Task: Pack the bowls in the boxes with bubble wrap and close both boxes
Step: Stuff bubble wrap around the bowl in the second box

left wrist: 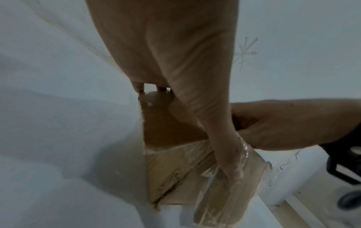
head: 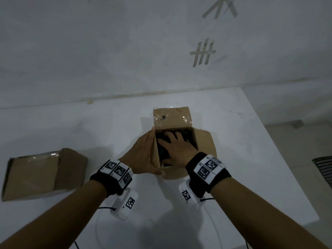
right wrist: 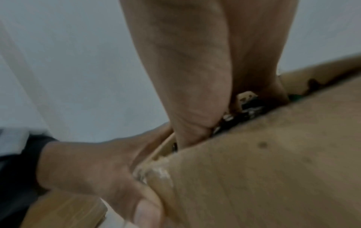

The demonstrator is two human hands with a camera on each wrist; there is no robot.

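Item: open box (head: pixel 175 121), brown cardboard, stood near the middle of the white desk (head: pixel 242 150) before you; its far flap stood upright with clear tape across it, its right flap lay folded outward and down, its near flap hung outward toward you; its inside held dark, glossy contents (head: pixel 162 151), too dim to tell bowl from wrap. Your left hand (head: pixel 142 155) lay against the outside of the box's left flap, fingers straight along the cardboard and thumb hooked over the near corner; that grip was flat and pressing rather than curled, and the left wrist view showed the thumb (left wrist: pixel 232 162) resting on a taped flap edge. Your right hand (head: pixel 177 150) was down inside the box, fingers spread and laid on the dark contents; that grip was unclenched, holding nothing that could be seen; the right wrist view showed only the palm sunk behind the near flap (right wrist: pixel 263 169) with glints of shiny material beside it. Item: second box (head: pixel 43 175), brown cardboard, lay well apart at the left of the desk, tilted on its side with tape shining along its top edge; whether it was closed could not be told. Item: wall (head: pixel 107 51), pale, behind the desk, bearing strips of tape (head: pixel 203 53) in crossed patterns.
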